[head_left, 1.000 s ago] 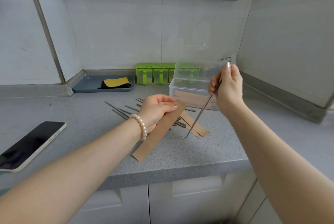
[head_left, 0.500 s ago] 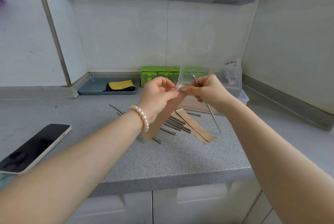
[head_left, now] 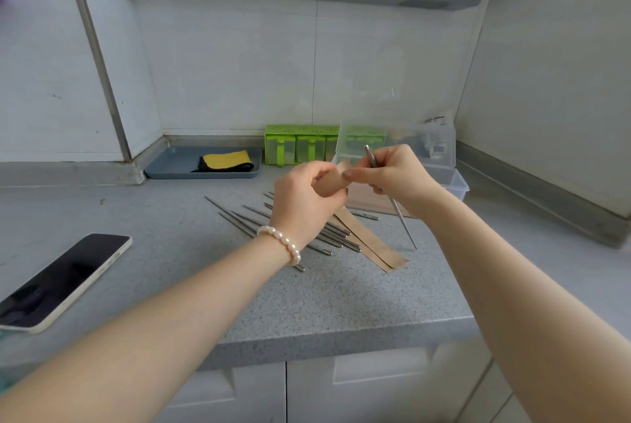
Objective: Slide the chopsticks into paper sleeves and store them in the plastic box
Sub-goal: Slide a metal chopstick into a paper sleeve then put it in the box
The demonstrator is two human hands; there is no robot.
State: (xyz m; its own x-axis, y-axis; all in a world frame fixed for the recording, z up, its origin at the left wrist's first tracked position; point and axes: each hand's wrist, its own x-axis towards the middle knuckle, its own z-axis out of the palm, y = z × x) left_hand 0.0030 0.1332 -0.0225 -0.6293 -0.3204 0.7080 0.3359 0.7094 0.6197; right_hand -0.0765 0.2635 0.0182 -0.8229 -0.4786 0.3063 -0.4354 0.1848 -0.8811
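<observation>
Left hand (head_left: 304, 197) raised the sleeve (head_left: 329, 183) off the desk; right hand (head_left: 392, 176), gripping a chopstick (head_left: 397, 214), pinched its mouth open at 3 o'clock.

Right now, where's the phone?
Head view: the phone lies screen-up at the far left of the countertop, near its front edge, left of the loose chopsticks.

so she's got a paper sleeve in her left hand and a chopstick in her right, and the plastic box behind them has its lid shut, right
Not quite: the head view shows the plastic box with its lid raised, open. The rest holds: left hand holds the paper sleeve, right hand the chopstick.
</observation>
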